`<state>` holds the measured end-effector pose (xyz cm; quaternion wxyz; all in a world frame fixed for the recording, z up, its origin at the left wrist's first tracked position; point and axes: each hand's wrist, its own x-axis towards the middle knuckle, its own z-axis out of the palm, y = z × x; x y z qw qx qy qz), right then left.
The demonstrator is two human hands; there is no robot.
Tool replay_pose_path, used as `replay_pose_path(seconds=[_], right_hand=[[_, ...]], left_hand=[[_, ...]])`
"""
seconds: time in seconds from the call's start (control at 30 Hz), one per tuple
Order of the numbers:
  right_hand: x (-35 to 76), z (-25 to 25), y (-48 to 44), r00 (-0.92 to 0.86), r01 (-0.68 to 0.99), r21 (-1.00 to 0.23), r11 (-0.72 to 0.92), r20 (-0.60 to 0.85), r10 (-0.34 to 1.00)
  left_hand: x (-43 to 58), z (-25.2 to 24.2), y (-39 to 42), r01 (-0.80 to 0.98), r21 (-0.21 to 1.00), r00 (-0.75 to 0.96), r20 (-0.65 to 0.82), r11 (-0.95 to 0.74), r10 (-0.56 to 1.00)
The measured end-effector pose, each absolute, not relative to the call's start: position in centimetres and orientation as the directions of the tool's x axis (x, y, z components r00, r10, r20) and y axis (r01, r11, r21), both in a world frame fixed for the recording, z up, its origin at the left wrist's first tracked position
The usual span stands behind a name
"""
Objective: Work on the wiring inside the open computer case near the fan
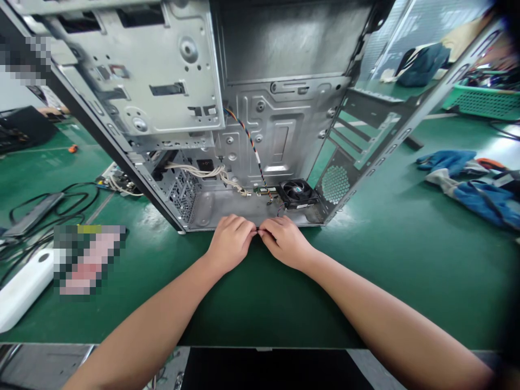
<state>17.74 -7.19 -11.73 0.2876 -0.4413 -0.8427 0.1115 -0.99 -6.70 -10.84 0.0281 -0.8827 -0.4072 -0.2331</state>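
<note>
An opened computer case [280, 130] stands on the green table, its bare metal inside facing me. My left hand [231, 242] and my right hand [287, 242] meet at its front bottom edge, fingers closed in a pinch. What lies between the fingertips is too small and hidden to name. Just beyond my right hand, a black cooling fan [298, 193] rests on the case floor. Left of it lies a green memory stick [266, 190]. A twisted multicoloured cable [255, 147] hangs down toward the floor of the case, and a bundle of white wires [207, 172] comes from the left.
A power strip [36, 215] with black cables and a white elongated object [28, 287] lie at left. Blue-and-white gloves [471, 184] lie at right, below a green basket [485, 102]. The table's front edge [264, 347] runs beneath my arms.
</note>
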Motion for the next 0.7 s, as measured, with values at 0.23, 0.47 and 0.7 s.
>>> replay_pose_path(seconds=[0.23, 0.47, 0.7], right_hand=[[17.77, -11.78, -7.14, -0.454, 0.677, -0.435, 0.594, 0.388, 0.802], [17.74, -11.78, -7.11, -0.454, 0.675, -0.439, 0.593, 0.386, 0.803], [17.71, -11.68, -7.15, -0.454, 0.682, -0.433, 0.59, 0.381, 0.805]], left_hand=[[-0.99, -10.71, -6.63, 0.735, 0.093, 0.586, 0.411, -0.672, 0.698], [-1.05, -10.96, -6.49, 0.743, 0.061, 0.588, 0.416, -0.666, 0.694], [-0.94, -10.64, -6.65, 0.748, 0.045, 0.586, 0.426, -0.663, 0.69]])
